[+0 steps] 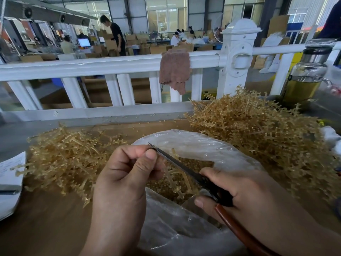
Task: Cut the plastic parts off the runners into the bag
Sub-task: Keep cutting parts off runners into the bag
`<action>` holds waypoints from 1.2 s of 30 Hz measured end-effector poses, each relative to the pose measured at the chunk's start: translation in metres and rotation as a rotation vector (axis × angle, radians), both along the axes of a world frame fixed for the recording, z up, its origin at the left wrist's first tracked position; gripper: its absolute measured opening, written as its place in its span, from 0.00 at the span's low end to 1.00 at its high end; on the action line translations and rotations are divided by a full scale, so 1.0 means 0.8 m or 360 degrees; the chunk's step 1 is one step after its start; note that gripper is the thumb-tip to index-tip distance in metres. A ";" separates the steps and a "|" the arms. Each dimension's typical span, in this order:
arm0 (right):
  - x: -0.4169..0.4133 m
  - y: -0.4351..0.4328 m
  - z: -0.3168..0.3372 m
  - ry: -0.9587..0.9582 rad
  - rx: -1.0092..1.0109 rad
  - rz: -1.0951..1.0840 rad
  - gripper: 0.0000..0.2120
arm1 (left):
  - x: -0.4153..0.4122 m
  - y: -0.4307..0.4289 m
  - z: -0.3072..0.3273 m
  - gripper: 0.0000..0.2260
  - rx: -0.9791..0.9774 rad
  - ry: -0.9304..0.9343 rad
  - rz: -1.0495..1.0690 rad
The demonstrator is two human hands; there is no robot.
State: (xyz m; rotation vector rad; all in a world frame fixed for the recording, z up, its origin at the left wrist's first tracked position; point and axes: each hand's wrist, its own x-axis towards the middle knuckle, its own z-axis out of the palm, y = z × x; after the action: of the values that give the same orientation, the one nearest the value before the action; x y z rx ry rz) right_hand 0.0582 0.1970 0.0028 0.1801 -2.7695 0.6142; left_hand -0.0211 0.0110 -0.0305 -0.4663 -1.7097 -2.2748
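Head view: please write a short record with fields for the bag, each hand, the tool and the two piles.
bag: clear plastic bag, open, small amber parts inside
left hand: pinches an amber plastic runner over the bag
right hand: grips dark-handled metal scissors
left pile: tangled amber runners beside the bag
right pile: the same, taller

We are on a factory floor. Beyond a white railing (110, 64) we see a wide hall with tall windows (166, 13), stacks of cardboard boxes (158, 49), and a lit monitor (84, 42) beside dark machinery (14, 34). A standing worker (115, 34) bends over the cartons, and seated workers (175, 40) sit at a long table. On our own bench (46, 218) amber plastic runners lie in bulk: a left heap (62, 157) and a larger right heap (258, 130), with a clear bag (193, 143) of cut parts between them.
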 end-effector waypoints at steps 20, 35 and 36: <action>0.005 0.004 0.009 -0.0033 -0.0033 0.0113 0.28 | 0.003 -0.001 0.006 0.06 -0.0081 -0.0033 0.0062; -0.002 0.007 0.001 -0.0055 -0.0613 0.0084 0.19 | -0.008 -0.009 0.016 0.07 0.0312 -0.0376 -0.0221; -0.003 0.008 0.001 -0.0015 -0.0768 0.0063 0.18 | -0.010 -0.009 0.016 0.06 0.0386 -0.0451 -0.0282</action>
State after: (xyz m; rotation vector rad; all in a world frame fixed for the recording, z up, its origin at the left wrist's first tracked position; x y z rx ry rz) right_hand 0.0559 0.2033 0.0033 0.1237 -2.5378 1.2662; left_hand -0.0291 0.0036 -0.0174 -0.2621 -1.5307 -2.7451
